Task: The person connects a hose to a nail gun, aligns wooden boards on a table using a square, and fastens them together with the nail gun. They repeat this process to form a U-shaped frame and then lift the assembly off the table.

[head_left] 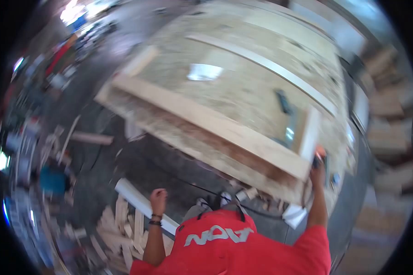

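My right hand (317, 174) is closed around an orange and black power tool (320, 154), blurred, at the right corner of a wooden frame. A long pale board (206, 120) forms the frame's near side, and a short board (310, 133) meets it at that corner. My left hand (158, 200), with dark bands at its wrist, hangs low away from the table, fingers curled and nothing visible in them. Inside the frame, a dark-handled tool (283, 101) lies on the worktable (243, 64), near a metal square (290, 130).
Another long board (266, 67) crosses the table farther back. A white sheet (204, 72) lies on the tabletop. Below left, a pile of wood offcuts (119, 229) and a white board (142, 201) are close to my left arm. A dark hose (192, 185) runs along the floor.
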`<state>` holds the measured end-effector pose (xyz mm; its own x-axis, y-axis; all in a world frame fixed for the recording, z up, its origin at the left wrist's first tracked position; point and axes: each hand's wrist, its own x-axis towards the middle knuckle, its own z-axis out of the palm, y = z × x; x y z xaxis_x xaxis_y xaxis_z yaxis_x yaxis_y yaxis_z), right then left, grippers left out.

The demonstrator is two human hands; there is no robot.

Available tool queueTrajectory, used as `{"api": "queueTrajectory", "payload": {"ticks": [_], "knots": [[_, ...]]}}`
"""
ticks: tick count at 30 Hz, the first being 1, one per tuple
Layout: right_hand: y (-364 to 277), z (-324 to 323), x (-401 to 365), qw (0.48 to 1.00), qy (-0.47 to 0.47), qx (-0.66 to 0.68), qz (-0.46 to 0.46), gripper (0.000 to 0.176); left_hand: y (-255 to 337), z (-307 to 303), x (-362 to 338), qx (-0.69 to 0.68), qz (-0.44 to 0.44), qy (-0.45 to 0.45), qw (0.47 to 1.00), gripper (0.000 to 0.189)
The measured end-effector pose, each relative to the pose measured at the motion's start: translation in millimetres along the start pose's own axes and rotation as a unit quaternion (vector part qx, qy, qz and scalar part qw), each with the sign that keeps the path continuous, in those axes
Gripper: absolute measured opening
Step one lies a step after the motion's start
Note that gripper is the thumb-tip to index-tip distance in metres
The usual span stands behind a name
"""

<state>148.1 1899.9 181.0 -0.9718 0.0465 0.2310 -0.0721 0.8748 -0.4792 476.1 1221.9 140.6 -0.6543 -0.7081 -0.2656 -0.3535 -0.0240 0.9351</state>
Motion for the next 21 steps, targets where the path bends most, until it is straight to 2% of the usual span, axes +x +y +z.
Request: {"api": "queueTrajectory", "payload": {"ticks": [1,2,3,4,5,6,7,9,11,13,15,16,17,19,21], "knots": [[9,8,7,0.996,-0.001,-0.087,-0.025,0.079,-4,8,-3,0.005,-0.001,-0.003,1.0,0.013],[35,21,9,0.993,-0.019,-0.107,0.034,0.09,-6,16,-11,0.049,0.004,0.006,0.999,0.013],[69,38,13,0.997,0.003,-0.07,0.036,0.084,-6,21,-14,0.094,0.003,0.007,0.996,0.014],[72,39,14,0.995,-0.009,-0.051,0.089,0.087,-12,27,-17,0.081,0.002,0.009,0.997,0.015],[84,44,17,0.996,0.004,-0.03,0.086,0.085,-18,31,-21,0.069,0.003,0.003,0.998,0.017],[104,56,17,0.999,0.047,0.002,0.004,0.081,-16,31,-24,0.065,0.001,0.019,0.998,0.017],[86,44,10,0.998,0.006,0.053,0.038,0.084,-13,32,-27,0.084,0.005,0.008,0.996,0.017],[80,42,4,0.997,-0.004,0.007,0.08,0.083,-12,35,-26,0.098,0.012,-0.007,0.995,0.018],[38,23,-11,0.995,-0.017,-0.012,0.102,0.084,-18,27,-20,0.105,-0.042,-0.022,0.993,0.019],[0,19,-25,0.988,-0.001,0.024,0.155,0.075,-24,22,-11,0.099,-0.051,-0.01,0.994,0.02],[49,45,-34,0.994,0.099,0.029,0.029,0.066,-22,8,6,0.099,-0.06,0.001,0.993,0.02],[75,56,-38,0.985,0.154,-0.066,0.034,0.058,-18,1,14,0.107,-0.041,0.013,0.993,0.02],[57,48,-48,0.981,0.159,-0.074,0.089,0.058,-16,-9,24,0.117,-0.022,0.022,0.993,0.02],[-15,28,-62,0.972,0.197,0.025,0.125,0.059,-27,-33,51,0.119,-0.024,0.023,0.992,0.02],[-24,23,-86,0.959,0.221,-0.048,0.169,0.06,-30,-57,79,0.115,-0.024,0.016,0.993,0.019]]}}
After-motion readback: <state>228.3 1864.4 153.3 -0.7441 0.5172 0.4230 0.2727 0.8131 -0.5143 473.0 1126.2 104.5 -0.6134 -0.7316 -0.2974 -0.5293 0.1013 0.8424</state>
